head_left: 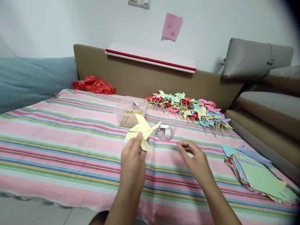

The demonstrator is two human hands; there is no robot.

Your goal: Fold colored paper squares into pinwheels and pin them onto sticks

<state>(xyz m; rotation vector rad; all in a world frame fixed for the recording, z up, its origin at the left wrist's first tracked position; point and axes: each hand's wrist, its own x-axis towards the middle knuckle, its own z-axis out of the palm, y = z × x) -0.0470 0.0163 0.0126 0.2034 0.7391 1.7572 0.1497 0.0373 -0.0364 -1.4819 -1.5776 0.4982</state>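
Note:
My left hand [134, 153] grips a pale yellow paper pinwheel [143, 127] at its middle, thumb on top. No stick shows on this pinwheel. To the right, my right hand [193, 156] hovers above the striped cloth with thumb and forefinger pinched; anything between them is too small to make out. Just beyond that hand lies a clear bag of small metal pieces [161, 132] with white labels. Behind the pinwheel stands a clear plastic box [119, 109] holding many thin wooden sticks [128, 120] and a small grey object.
Many finished pinwheels on sticks [187, 107] are heaped at the back right. Cut coloured paper sheets [257, 175] lie stacked at the right. A red plastic bag [98, 85] sits at the back left. Grey cushions [269, 103] line the right edge, and a brown board [140, 76] stands behind.

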